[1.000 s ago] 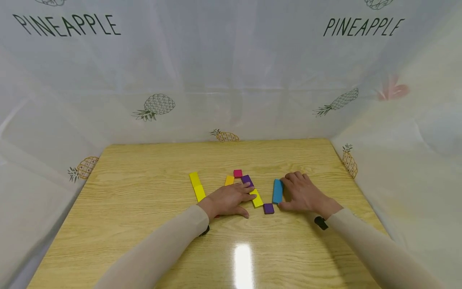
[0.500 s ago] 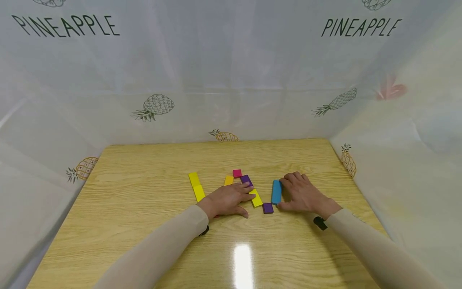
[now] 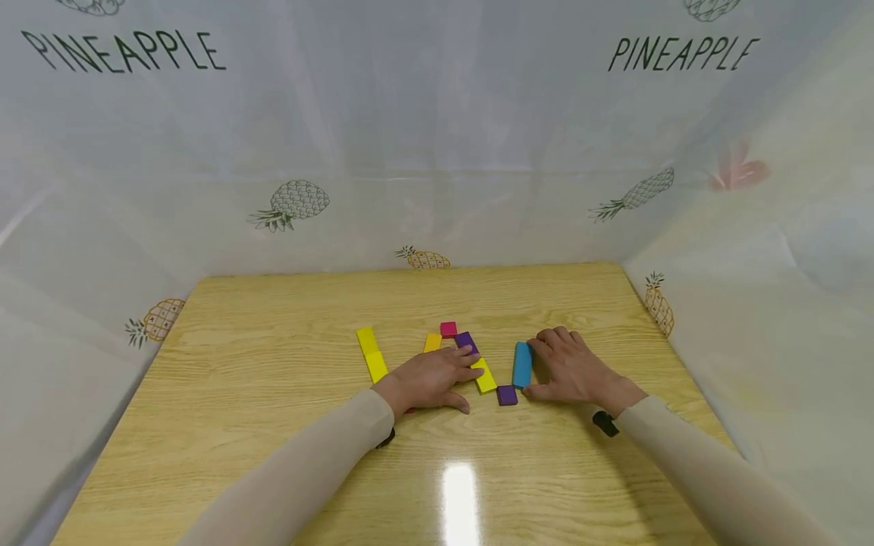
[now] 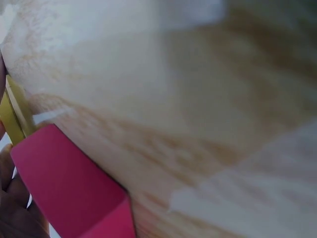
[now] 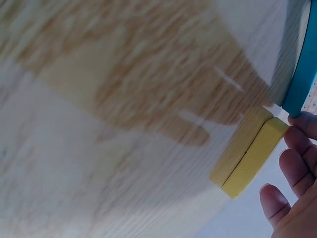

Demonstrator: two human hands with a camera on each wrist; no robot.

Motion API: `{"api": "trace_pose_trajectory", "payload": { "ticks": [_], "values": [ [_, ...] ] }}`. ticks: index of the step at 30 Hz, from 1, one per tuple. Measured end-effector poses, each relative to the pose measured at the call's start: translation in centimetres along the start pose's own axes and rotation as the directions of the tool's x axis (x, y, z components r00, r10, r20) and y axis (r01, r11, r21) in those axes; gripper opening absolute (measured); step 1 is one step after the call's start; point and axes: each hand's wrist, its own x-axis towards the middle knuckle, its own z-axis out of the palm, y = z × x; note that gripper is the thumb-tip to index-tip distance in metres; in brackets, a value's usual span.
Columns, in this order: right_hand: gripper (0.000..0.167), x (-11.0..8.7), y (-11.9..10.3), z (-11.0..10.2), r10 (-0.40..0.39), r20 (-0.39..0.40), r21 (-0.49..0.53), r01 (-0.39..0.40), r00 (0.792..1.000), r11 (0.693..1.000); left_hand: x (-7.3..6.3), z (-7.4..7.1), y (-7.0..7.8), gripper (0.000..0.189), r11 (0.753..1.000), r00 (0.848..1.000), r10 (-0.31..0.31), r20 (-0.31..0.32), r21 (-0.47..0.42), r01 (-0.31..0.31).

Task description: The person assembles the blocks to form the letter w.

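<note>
My left hand lies with fingers spread over the middle of a zigzag row of flat coloured blocks. Its fingertips rest at a long purple block and a yellow block. Partly beneath this hand, a red block fills the corner of the left wrist view. My right hand holds a blue block by its ends, forefinger at the far end and thumb at the near end. A small purple square sits by the blue block's near end. In the right wrist view, a yellow block lies beside the fingers.
Two yellow blocks stand end to end at the row's left. An orange-yellow block and a small pink square lie beyond my left hand. A pineapple-print sheet hangs around the wooden table.
The blue block has shifted very slightly left and nearer, toward the purple square, with my right hand on it. My left hand stays in place.
</note>
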Motion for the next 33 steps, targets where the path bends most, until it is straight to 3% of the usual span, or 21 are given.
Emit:
{"api": "trace_pose_trajectory", "payload": {
  "ticks": [12, 22, 33],
  "values": [
    [0.088, 0.0, 0.1, -0.1, 0.018, 0.004, 0.028, -0.018, 1.0, 0.999, 0.0, 0.0, -0.1, 0.075, 1.0, 1.0, 0.004, 0.002, 0.001, -0.004],
    [0.07, -0.5, 1.8, -0.7, 0.059, -0.081, 0.057, -0.055, 0.995, 0.997, -0.2, -0.1, 0.2, 0.073, 0.999, 1.0, -0.004, 0.001, -0.038, 0.004],
    [0.059, -1.1, 3.5, 0.1, 0.109, -0.107, 0.013, -0.108, 0.988, 0.994, -0.2, 0.0, 0.2, 0.074, 0.999, 1.0, -0.018, 0.004, -0.041, 0.018]
  ]
}}
